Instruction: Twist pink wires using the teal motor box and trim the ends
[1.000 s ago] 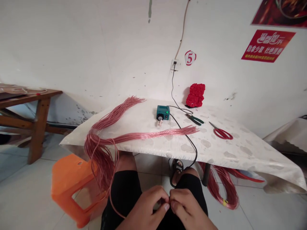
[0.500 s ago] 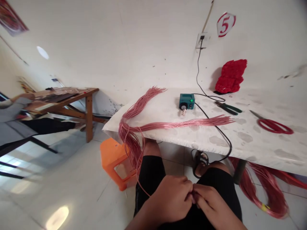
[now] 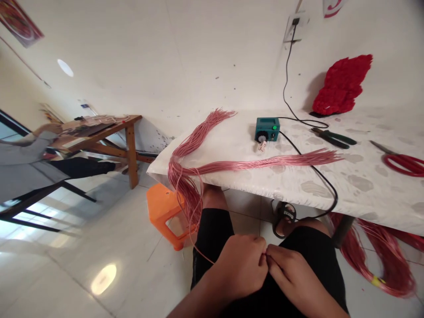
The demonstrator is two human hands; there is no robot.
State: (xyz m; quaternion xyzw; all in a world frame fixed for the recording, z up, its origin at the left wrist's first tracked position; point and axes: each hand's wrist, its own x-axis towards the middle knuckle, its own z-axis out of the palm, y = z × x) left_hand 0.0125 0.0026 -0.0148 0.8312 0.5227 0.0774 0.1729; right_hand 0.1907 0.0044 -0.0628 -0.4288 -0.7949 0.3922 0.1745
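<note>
My left hand (image 3: 241, 264) is closed above my lap around a single thin pink wire (image 3: 202, 255), which runs down into it from the bundle. My right hand (image 3: 294, 274) meets it fingertip to fingertip, its thumb and fingers pinched together; what lies between them is hidden. The bundle of pink wires (image 3: 185, 194) drapes over the table's left corner. One part of it lies along the tabletop to the right, another fans toward the wall, and the rest hangs down by my knee.
On the white patterned table (image 3: 311, 189) are a small teal box with a knob (image 3: 267, 129), green-handled pliers (image 3: 334, 137), red scissors (image 3: 402, 162) and a red fluffy object (image 3: 342, 86). Beside my leg stands an orange stool (image 3: 164, 207). A wire coil (image 3: 387, 269) hangs underneath; a person (image 3: 29, 163) sits left.
The view has tilted down and turned slightly, so the table items appear shifted. Both hands stay together over my lap, still closed, with the fingertips at nearly the same spot.
</note>
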